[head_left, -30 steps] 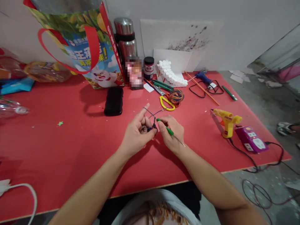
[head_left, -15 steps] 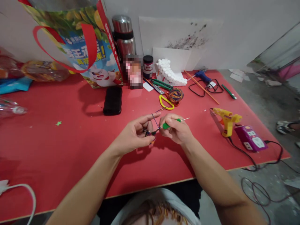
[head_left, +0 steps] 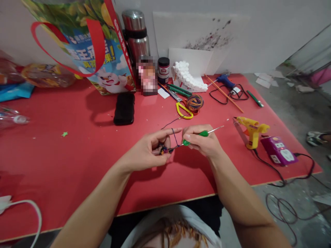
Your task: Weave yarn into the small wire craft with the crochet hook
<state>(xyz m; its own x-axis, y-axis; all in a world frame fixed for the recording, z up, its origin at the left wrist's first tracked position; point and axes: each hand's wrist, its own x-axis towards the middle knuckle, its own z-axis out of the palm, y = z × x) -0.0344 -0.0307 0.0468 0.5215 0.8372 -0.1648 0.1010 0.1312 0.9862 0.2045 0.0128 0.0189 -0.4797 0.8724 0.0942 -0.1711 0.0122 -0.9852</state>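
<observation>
My left hand (head_left: 152, 150) pinches a small dark, multicoloured piece of yarn work (head_left: 164, 150), with dark blue yarn (head_left: 175, 137) looped over its stretched index finger. In my right hand (head_left: 203, 140) is a crochet hook with a green handle (head_left: 186, 142); one metal end reaches left to the yarn work, the other points up to the right. The hook's left tip is hidden at the stitches. A strand runs over the table towards a multicoloured yarn ball (head_left: 194, 102), beside yellow-handled scissors (head_left: 184, 112).
On the red table (head_left: 77, 165) are a black case (head_left: 124, 109), a large bag (head_left: 103, 55), a steel flask (head_left: 136, 34), a jar (head_left: 163, 70), a white model (head_left: 188, 77), a yellow glue gun (head_left: 252, 129) and a purple power socket (head_left: 278, 150). Cables trail at right.
My right hand has moved slightly right with the hook, whose right end now sticks out further. The yarn between my hands now slants differently, and the camera view has shifted a little.
</observation>
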